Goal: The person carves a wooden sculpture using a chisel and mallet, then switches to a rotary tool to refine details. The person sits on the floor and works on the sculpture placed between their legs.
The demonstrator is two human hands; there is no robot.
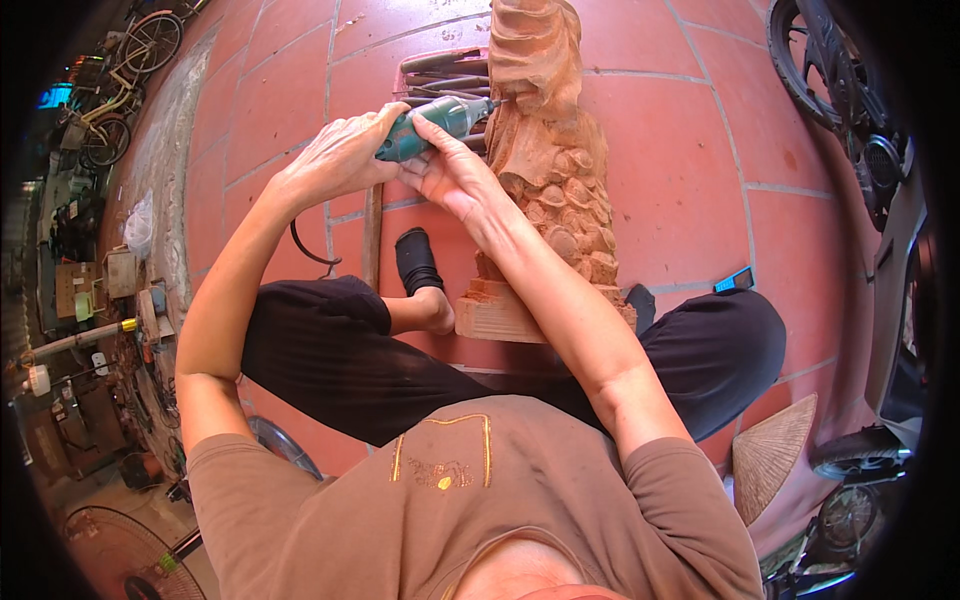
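Observation:
A green handheld rotary tool [448, 117] lies crosswise in my hands, its thin bit pointing right at the wood. My left hand [345, 152] is closed round the tool's rear end. My right hand [447, 172] grips it from below and in front, with the thumb on top. The bit's tip meets or nearly meets a tall carved wooden sculpture [553, 160]; which of the two I cannot tell. Flowing folds shape the carving's far part, rounded lumps its middle, and a plain block [500, 315] forms its base between my legs.
Left of the carving sits a pink tray [403, 80] with several chisels [445, 62]. A black cable [305, 250] curves near my socked foot [415, 258]. Rightward are a phone [735, 280], a conical hat [772, 458] and motorbikes [880, 165]. Bicycles [150, 42] and a fan [125, 555] stand left.

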